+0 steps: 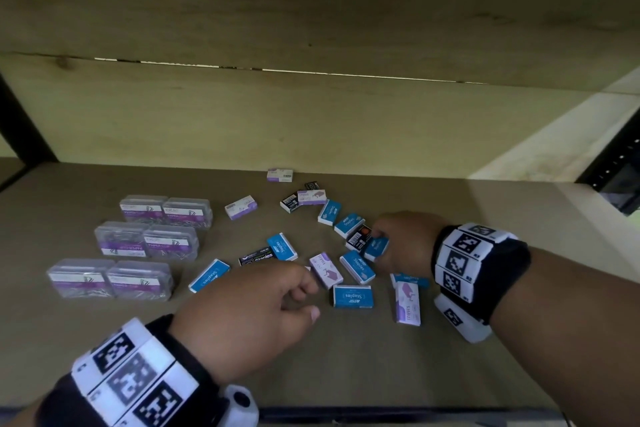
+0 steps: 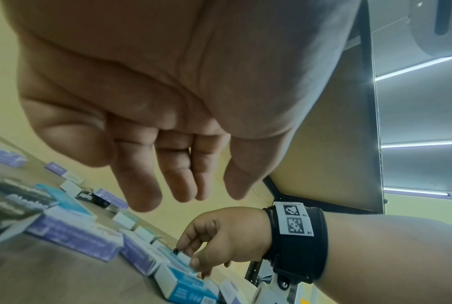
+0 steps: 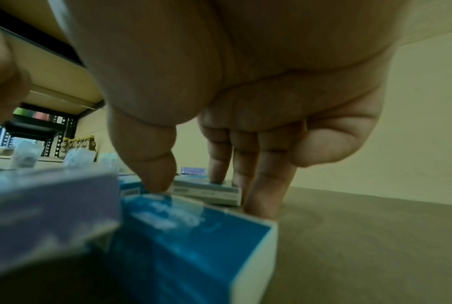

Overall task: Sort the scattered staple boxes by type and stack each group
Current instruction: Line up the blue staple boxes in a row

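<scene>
A blue staple box (image 1: 376, 247) at 3 o'clock is pinched by the right hand (image 1: 403, 243). The left hand (image 1: 242, 315) is held loosely curled, empty, above the shelf (image 1: 346, 364).

We can read "Staples" in white on several blue boxes on the shelf: one at the near left (image 1: 209, 275), one nearer the middle (image 1: 282, 246), one near the front (image 1: 353, 296), one just beyond it (image 1: 357, 267), and two farther off (image 1: 349, 225) (image 1: 329, 212). A black box (image 1: 257, 256) also carries "Staples". On a purple and white box (image 1: 408, 303) at the near right we read "STAPLES" along its side. The clear plastic cases (image 1: 170, 243) on the left bear purple labels reading "PAPER CLIP". Smaller print on all of them is too blurred for us to read.
</scene>
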